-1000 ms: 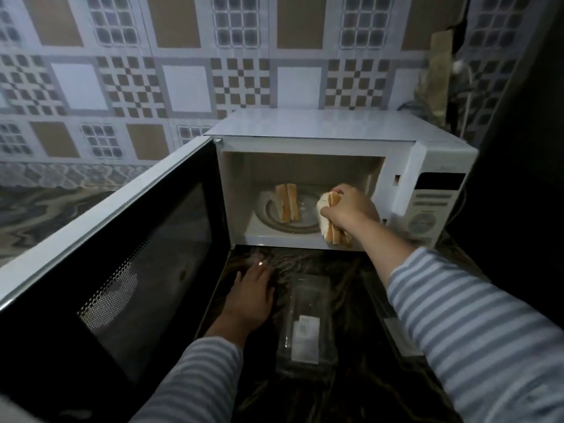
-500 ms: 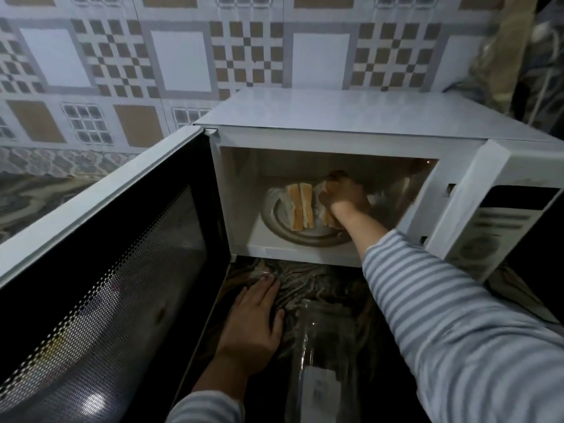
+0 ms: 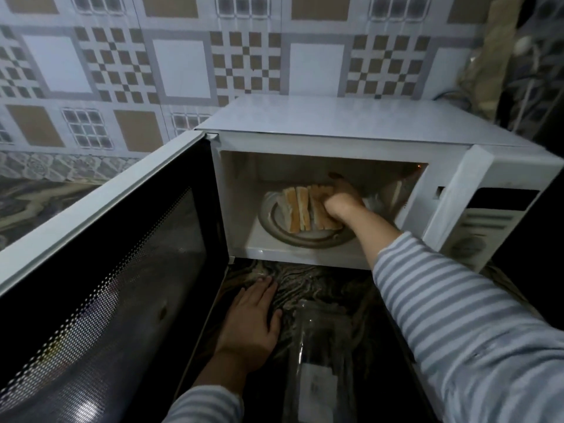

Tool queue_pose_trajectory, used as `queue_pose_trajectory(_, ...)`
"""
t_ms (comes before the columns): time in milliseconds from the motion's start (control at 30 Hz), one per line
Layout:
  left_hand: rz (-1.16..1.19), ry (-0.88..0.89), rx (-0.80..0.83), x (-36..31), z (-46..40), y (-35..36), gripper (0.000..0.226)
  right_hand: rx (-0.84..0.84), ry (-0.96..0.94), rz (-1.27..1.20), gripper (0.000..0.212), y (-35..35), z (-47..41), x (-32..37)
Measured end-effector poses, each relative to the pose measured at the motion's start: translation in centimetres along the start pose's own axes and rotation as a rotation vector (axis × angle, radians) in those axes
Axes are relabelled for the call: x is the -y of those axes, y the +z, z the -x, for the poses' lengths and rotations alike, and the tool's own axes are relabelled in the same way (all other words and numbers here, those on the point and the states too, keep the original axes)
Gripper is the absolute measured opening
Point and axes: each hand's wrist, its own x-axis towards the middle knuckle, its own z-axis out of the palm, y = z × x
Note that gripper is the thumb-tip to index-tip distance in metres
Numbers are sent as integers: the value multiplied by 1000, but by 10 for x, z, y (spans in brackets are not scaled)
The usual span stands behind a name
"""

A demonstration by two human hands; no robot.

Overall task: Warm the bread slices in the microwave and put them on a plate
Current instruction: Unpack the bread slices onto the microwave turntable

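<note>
The white microwave (image 3: 351,123) stands open, its door (image 3: 106,270) swung out to the left. On the glass turntable (image 3: 274,230) inside stand two bread slices (image 3: 296,209) on edge. My right hand (image 3: 341,199) reaches into the cavity and grips more bread slices (image 3: 320,209), set down right beside the first two. My left hand (image 3: 253,319) lies flat, fingers straight, on the dark counter in front of the microwave.
A clear plastic bread container (image 3: 320,361) with a white label lies on the dark marbled counter (image 3: 320,279) beside my left hand. The control panel (image 3: 488,221) is at the right. A patterned tiled wall (image 3: 183,65) runs behind.
My right hand carried the slices from the microwave's front edge into the cavity and lowered them onto the turntable beside the first two. My head moved closer. The left hand stayed put.
</note>
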Motion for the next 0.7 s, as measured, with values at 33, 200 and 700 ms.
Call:
queue_pose_trajectory(33, 3, -5, 7, 0, 0, 0, 71, -11, 11, 24, 47, -2, 6, -2)
queue_pose_trajectory(200, 56, -60, 120, -9, 0, -12, 78, 88, -20, 32, 53, -6, 67, -17)
queue_pose_trajectory(700, 617, -218, 142, -87, 94, -72, 38, 149, 80, -215, 52, 5, 283, -74)
